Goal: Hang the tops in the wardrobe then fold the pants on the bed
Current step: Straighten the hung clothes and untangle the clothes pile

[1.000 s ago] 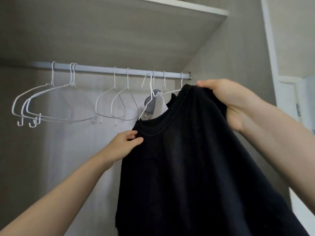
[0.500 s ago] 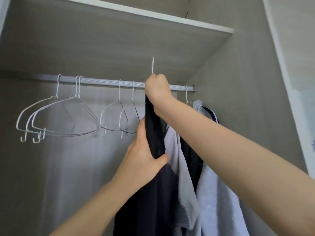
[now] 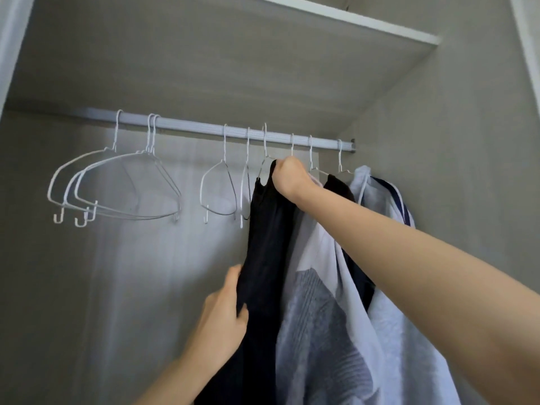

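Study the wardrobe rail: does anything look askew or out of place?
Nothing stands out. The black top hangs from the rail, right hand gripping its collar, left hand holding its side. Empty hangers hang left.

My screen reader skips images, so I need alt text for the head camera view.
A person's right hand holds the top of a black top on its hanger at a white wardrobe rail, while the left hand grips the fabric lower down. Empty white hangers hang left; pale tops hang right.

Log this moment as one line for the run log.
stage: hanging tops | black top: on hanger, hook over rail | right hand: grips its collar | left hand: holds its side | pants: not in view
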Demonstrator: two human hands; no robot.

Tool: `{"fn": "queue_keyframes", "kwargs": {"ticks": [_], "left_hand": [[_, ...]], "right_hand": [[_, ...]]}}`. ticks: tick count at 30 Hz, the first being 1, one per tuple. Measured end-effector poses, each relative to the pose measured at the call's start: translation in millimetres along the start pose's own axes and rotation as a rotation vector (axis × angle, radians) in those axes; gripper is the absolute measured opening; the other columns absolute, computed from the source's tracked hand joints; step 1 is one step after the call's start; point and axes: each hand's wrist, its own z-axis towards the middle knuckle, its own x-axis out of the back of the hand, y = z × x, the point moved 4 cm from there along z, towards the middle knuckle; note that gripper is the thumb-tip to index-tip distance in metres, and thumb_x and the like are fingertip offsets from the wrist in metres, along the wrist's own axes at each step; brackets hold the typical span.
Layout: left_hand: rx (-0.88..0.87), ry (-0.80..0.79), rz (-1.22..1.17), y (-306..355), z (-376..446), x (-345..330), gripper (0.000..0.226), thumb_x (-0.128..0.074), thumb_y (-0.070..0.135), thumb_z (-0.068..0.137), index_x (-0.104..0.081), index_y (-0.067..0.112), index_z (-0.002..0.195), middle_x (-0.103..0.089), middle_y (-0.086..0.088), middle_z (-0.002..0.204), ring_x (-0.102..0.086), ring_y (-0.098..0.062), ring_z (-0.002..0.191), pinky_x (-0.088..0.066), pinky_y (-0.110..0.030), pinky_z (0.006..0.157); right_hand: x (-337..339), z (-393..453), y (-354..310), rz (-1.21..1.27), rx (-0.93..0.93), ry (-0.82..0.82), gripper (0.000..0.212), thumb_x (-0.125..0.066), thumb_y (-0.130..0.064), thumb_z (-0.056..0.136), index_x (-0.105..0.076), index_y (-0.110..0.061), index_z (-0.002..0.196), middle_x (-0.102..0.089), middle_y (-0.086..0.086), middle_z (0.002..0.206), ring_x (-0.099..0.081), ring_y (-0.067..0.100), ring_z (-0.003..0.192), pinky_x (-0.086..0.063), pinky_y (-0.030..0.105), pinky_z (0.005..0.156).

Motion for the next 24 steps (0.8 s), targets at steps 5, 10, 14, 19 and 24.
{"fn": "queue_keyframes", "kwargs": {"ticks": [5, 10, 14, 19, 24], "left_hand": [[-0.018, -0.048, -0.006, 2, -13, -12, 0.063, -0.055, 0.006, 0.091, -0.029, 0.049, 0.130, -0.064, 0.009, 0.086, -0.062, -0.002, 0.070, -0.048, -0.014, 0.056], [-0.007, -0.062, 0.026, 5, -22, -19, 0.059, -0.055, 0.014, 0.093, -0.026, 0.047, 0.132, -0.062, 0.005, 0.082, -0.061, -0.010, 0.061, -0.051, -0.024, 0.057], [0.006, -0.055, 0.049, 10, -31, -22, 0.049, -0.057, 0.018, 0.094, -0.028, 0.039, 0.128, -0.056, 0.004, 0.070, -0.056, -0.006, 0.055, -0.045, -0.021, 0.047], [0.067, -0.053, 0.064, 17, -45, -26, 0.049, -0.057, 0.017, 0.094, -0.032, 0.031, 0.135, -0.065, 0.004, 0.093, -0.063, -0.006, 0.075, -0.055, -0.028, 0.071], [0.129, -0.050, 0.040, 26, -67, -34, 0.056, -0.058, 0.012, 0.092, -0.035, 0.027, 0.141, -0.064, 0.011, 0.116, -0.063, -0.007, 0.101, -0.050, -0.023, 0.089]], "right_hand": [[-4, -33, -4, -0.133, 0.094, -0.321, 0.027, -0.015, 0.007, 0.053, -0.029, -0.015, 0.061, -0.027, 0.002, 0.065, -0.023, 0.012, 0.055, -0.020, 0.018, 0.046], [1, -36, 6, 0.218, 0.059, -0.277, 0.033, -0.035, -0.005, 0.093, -0.030, -0.012, 0.061, -0.036, 0.002, 0.063, -0.040, 0.024, 0.067, -0.023, 0.021, 0.047], [4, -58, 13, 0.375, 0.140, -0.236, 0.012, -0.043, -0.016, 0.094, -0.041, -0.008, 0.085, -0.047, 0.001, 0.070, -0.043, 0.013, 0.061, -0.029, 0.028, 0.049], [8, -106, 24, 0.361, 0.283, -0.162, 0.010, -0.045, -0.015, 0.095, -0.041, -0.008, 0.101, -0.054, 0.006, 0.082, -0.051, 0.026, 0.070, -0.038, 0.034, 0.057], [16, -160, 41, 0.566, 0.171, -0.237, 0.033, -0.050, -0.015, 0.091, -0.040, -0.009, 0.122, -0.057, 0.008, 0.112, -0.056, 0.028, 0.095, -0.047, 0.040, 0.076]]}}
